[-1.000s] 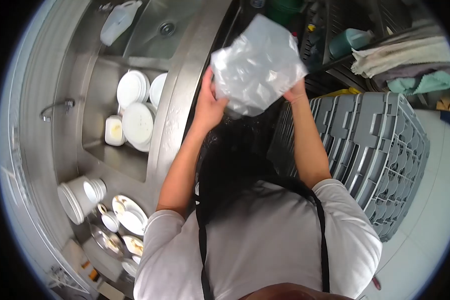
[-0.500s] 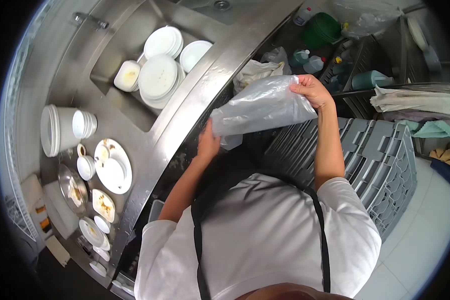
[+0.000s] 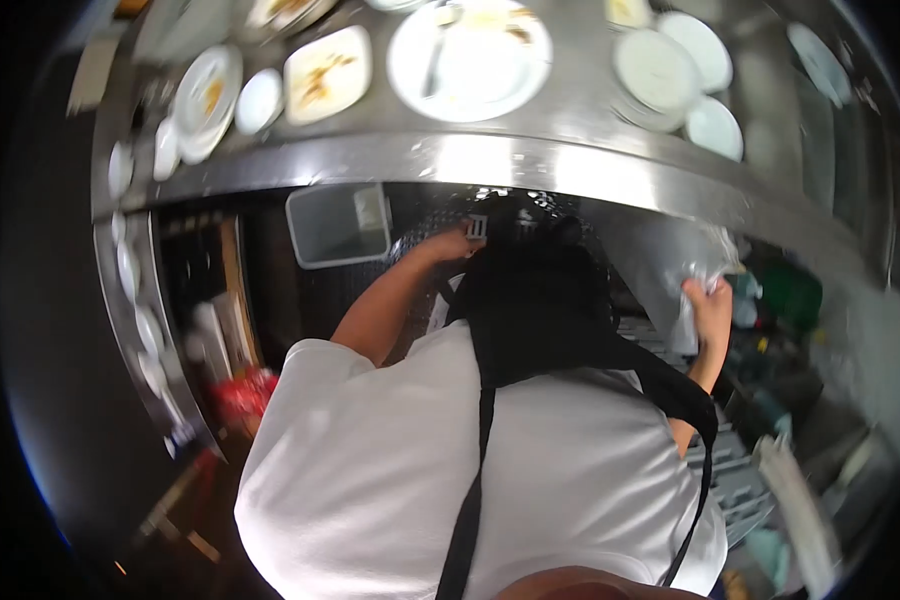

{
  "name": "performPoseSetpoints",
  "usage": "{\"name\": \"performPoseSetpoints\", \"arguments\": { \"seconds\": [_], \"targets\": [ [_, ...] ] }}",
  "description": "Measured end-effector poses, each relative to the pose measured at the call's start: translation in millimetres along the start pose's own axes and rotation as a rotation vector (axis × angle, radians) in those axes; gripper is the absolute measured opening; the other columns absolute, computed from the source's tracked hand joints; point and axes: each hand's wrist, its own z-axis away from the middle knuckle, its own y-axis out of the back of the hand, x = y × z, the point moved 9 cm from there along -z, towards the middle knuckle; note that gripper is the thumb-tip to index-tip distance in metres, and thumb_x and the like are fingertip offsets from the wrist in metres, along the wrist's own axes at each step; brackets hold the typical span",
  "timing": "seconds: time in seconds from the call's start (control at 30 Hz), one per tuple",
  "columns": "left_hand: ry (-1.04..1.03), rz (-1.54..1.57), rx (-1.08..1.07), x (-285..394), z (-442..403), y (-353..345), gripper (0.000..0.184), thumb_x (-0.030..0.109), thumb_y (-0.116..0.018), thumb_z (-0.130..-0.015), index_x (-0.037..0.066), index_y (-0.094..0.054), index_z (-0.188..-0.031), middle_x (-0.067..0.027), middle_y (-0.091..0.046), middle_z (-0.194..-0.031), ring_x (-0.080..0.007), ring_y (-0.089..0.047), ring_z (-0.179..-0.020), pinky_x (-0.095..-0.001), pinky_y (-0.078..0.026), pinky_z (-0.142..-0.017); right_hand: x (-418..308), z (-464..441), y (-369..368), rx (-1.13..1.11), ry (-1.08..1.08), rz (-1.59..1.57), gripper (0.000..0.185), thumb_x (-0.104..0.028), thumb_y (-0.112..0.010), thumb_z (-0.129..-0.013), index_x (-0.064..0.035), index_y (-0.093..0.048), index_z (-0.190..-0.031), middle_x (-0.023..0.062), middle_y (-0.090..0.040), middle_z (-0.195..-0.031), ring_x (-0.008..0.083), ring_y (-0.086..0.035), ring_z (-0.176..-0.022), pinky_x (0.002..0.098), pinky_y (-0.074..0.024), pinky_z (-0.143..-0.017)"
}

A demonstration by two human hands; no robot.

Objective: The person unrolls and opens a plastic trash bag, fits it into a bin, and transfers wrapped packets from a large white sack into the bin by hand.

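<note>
My right hand is closed on the edge of a clear plastic bag, which hangs below the sink counter's front edge on the right. My left hand is apart from the bag, low under the counter beside my black apron. A small grey slotted piece shows right at its fingers. Blur hides whether those fingers grip it. Left of this hand stands an open grey bin.
Along the steel counter lie a large dirty plate, a square dish and an oval plate. Stacked plates sit in the sink. A green bucket is at lower right, and a red item at lower left.
My view has swung left along the counter. My left hand has let go of the bag and reached down and left, while my right hand still holds it. The bag now hangs down.
</note>
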Motion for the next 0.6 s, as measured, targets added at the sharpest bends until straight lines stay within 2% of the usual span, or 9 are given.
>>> {"name": "performPoseSetpoints", "arguments": {
  "seconds": [0.1,0.17,0.2,0.27,0.3,0.37,0.43,0.5,0.6],
  "targets": [
    [0.344,-0.047,0.226,-142,60,3,0.066,0.045,-0.061,-0.089,0.002,-0.050,-0.137,-0.0284,-0.049,-0.139,-0.0375,-0.049,-0.130,-0.0436,-0.039,-0.109,16,-19,-52,-0.293,0.026,0.174,0.024,-0.012,-0.079,-0.081,0.0004,-0.069,-0.098,0.0008,-0.070,-0.089,0.0089,-0.059,-0.080,0.0280,-0.0491,-0.075],
    [0.656,0.071,0.226,-233,113,-36,0.063,0.048,-0.058,-0.088,0.007,-0.055,-0.135,-0.0243,-0.056,-0.132,-0.0382,-0.058,-0.119,-0.0448,-0.043,-0.104,14,-33,-79,-0.426,0.016,0.343,0.027,-0.012,-0.080,-0.080,0.0027,-0.068,-0.099,0.0020,-0.071,-0.088,0.0091,-0.059,-0.079,0.0288,-0.0494,-0.073],
    [0.621,0.010,0.304,-251,140,-50,0.058,0.042,-0.063,-0.084,0.008,-0.059,-0.131,-0.0243,-0.063,-0.122,-0.0360,-0.063,-0.112,-0.0454,-0.049,-0.096,35,-50,-87,-0.458,-0.008,0.455,0.029,-0.013,-0.080,-0.079,0.0034,-0.067,-0.099,0.0081,-0.072,-0.088,0.0122,-0.061,-0.077,0.0306,-0.0502,-0.073],
    [0.586,0.120,0.375,-361,147,-140,0.058,0.036,-0.066,-0.081,0.007,-0.058,-0.131,-0.0243,-0.066,-0.114,-0.0364,-0.065,-0.105,-0.0449,-0.052,-0.086,52,-76,-99,-0.521,0.116,0.704,0.036,-0.018,-0.083,-0.077,0.0036,-0.068,-0.102,0.0162,-0.072,-0.091,0.0199,-0.066,-0.079,0.0337,-0.0516,-0.074],
    [0.527,-0.122,0.221,-327,168,-156,0.056,0.034,-0.066,-0.081,0.007,-0.059,-0.130,-0.0238,-0.067,-0.111,-0.0350,-0.066,-0.101,-0.0453,-0.052,-0.085,52,-85,-109,-0.590,0.100,0.730,0.040,-0.021,-0.083,-0.076,0.0040,-0.067,-0.103,0.0179,-0.071,-0.092,0.0229,-0.067,-0.081,0.0346,-0.0519,-0.075],
    [0.648,0.063,0.200,-286,217,-191,0.050,0.029,-0.065,-0.084,0.006,-0.060,-0.128,-0.0221,-0.068,-0.106,-0.0318,-0.068,-0.094,-0.0447,-0.052,-0.082,56,-92,-126,-0.701,0.052,0.772,0.047,-0.027,-0.085,-0.074,0.0049,-0.067,-0.103,0.0212,-0.071,-0.095,0.0288,-0.069,-0.084,0.0362,-0.0525,-0.076],
    [0.799,0.489,0.212,-270,239,-215,0.044,0.027,-0.062,-0.088,0.006,-0.060,-0.127,-0.0209,-0.068,-0.106,-0.0298,-0.068,-0.093,-0.0432,-0.052,-0.081,96,-120,-131,-0.698,0.152,0.787,0.053,-0.035,-0.085,-0.073,0.0057,-0.067,-0.103,0.0216,-0.071,-0.094,0.0307,-0.069,-0.086,0.0374,-0.0529,-0.077],
    [0.771,0.466,-0.019,-251,234,-231,0.042,0.027,-0.061,-0.091,0.005,-0.060,-0.127,-0.0206,-0.068,-0.109,-0.0295,-0.067,-0.095,-0.0423,-0.052,-0.083,84,-129,-145,-0.703,0.165,0.839,0.062,-0.046,-0.082,-0.074,0.0071,-0.067,-0.102,0.0231,-0.071,-0.092,0.0323,-0.069,-0.087,0.0382,-0.0531,-0.079],
    [0.595,0.548,0.552,-263,222,-185,0.048,0.034,-0.064,-0.090,0.003,-0.059,-0.128,-0.0212,-0.067,-0.116,-0.0324,-0.064,-0.106,-0.0410,-0.049,-0.090,20,-105,-204,-0.829,0.271,0.817,0.050,-0.047,-0.066,-0.090,0.0034,-0.068,-0.095,0.0241,-0.068,-0.084,0.0384,-0.065,-0.081,0.0434,-0.0505,-0.076]
  ]
}}
